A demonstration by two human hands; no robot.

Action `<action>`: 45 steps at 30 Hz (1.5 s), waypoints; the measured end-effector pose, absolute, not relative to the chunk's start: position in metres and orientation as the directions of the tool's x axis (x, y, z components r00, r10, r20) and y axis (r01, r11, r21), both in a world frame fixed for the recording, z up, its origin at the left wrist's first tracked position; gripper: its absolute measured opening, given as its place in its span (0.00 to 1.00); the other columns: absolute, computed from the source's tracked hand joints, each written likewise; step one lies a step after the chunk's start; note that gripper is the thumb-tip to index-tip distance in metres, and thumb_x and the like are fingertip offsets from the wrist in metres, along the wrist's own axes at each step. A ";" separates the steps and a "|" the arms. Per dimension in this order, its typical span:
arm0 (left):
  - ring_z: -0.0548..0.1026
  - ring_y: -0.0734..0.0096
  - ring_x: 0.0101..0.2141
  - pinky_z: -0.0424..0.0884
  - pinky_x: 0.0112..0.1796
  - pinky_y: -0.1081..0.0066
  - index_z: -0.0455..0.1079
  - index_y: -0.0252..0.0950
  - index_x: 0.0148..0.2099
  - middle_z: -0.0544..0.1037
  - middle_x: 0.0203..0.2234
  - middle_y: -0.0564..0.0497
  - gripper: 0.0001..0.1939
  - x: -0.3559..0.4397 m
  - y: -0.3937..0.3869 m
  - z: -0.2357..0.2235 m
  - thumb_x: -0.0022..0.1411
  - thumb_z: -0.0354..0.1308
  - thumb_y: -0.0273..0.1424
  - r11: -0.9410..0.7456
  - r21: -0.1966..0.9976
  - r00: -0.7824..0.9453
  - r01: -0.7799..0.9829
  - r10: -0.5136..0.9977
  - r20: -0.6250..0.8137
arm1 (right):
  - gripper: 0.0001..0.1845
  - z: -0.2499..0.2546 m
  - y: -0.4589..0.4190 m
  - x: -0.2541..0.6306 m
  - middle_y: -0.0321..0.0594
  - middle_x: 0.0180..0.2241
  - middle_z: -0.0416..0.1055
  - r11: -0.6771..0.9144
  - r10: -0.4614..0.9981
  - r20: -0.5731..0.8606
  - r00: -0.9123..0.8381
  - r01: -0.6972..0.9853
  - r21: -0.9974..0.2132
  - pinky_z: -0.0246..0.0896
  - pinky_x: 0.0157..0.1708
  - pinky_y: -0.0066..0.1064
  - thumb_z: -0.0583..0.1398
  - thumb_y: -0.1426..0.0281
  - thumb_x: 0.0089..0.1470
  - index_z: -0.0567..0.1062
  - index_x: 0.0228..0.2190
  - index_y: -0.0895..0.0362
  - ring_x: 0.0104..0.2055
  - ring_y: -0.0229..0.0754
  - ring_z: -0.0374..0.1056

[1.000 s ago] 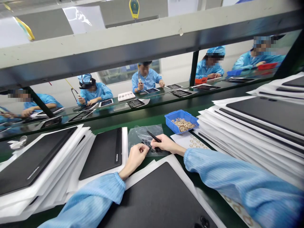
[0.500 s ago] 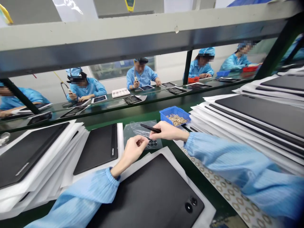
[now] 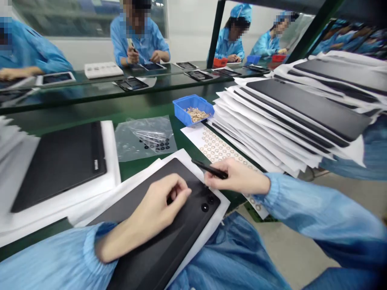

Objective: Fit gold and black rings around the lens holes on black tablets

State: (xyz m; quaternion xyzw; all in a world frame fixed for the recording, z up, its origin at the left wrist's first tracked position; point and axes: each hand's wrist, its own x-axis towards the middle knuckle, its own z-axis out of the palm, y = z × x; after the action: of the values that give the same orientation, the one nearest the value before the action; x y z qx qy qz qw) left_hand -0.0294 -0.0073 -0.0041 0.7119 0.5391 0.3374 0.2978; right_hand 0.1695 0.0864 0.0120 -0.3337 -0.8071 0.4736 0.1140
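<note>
A black tablet back cover (image 3: 157,241) with two round camera openings lies on white paper in front of me. My left hand (image 3: 160,201) is above its surface, thumb and index finger pinched together. Whatever may be between those fingertips is hidden or too small to tell. In my right hand (image 3: 232,175) is a slim black pen-like tool (image 3: 208,167), pointing up and to the left. That hand is at the cover's upper right edge, near the camera openings. Farther off, a clear plastic bag (image 3: 130,141) lies with small black rings (image 3: 157,144) on it or in it.
A blue bin (image 3: 184,110) holds small tan rings, beside a sheet of ring stickers (image 3: 217,147). Covers with paper are stacked at right (image 3: 302,108); another cover (image 3: 60,161) lies at left. Co-workers in blue (image 3: 139,40) sit across the bench.
Both hands have come back from the plastic bag to the tablet cover, the right still with the black tool. My view has tilted down and turned right.
</note>
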 end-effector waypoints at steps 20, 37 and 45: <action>0.63 0.78 0.26 0.59 0.28 0.78 0.62 0.37 0.33 0.66 0.25 0.57 0.07 -0.017 -0.011 -0.018 0.63 0.47 0.24 -0.278 0.770 0.374 0.574 0.926 0.056 | 0.03 -0.015 0.059 0.189 0.29 0.17 0.58 0.033 0.695 -0.350 -0.628 0.515 -0.857 0.49 0.19 0.21 0.57 0.75 0.43 0.70 0.20 0.60 0.19 0.29 0.53; 0.66 0.73 0.31 0.63 0.32 0.74 0.62 0.38 0.38 0.67 0.30 0.53 0.07 -0.018 -0.015 -0.020 0.66 0.44 0.24 -0.382 0.700 0.471 0.603 0.879 0.074 | 0.07 -0.015 0.051 0.190 0.29 0.16 0.61 0.181 0.789 -0.214 -0.576 0.550 -0.815 0.50 0.19 0.20 0.60 0.73 0.46 0.70 0.19 0.59 0.19 0.29 0.57; 0.64 0.61 0.37 0.66 0.38 0.62 0.49 0.39 0.64 0.64 0.38 0.46 0.27 -0.014 -0.020 -0.018 0.64 0.44 0.22 -0.655 0.338 0.692 0.676 0.722 0.015 | 0.24 -0.018 0.043 0.204 0.37 0.22 0.66 0.177 0.907 0.071 -0.415 0.220 -0.959 0.60 0.20 0.24 0.48 0.60 0.62 0.73 0.24 0.60 0.21 0.33 0.64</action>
State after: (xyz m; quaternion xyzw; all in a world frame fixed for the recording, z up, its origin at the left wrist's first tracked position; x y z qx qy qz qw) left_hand -0.0138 -0.0196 -0.0176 0.9067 0.3853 0.0741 0.1547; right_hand 0.2042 0.0434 -0.0179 -0.4127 -0.6829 0.4913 0.3493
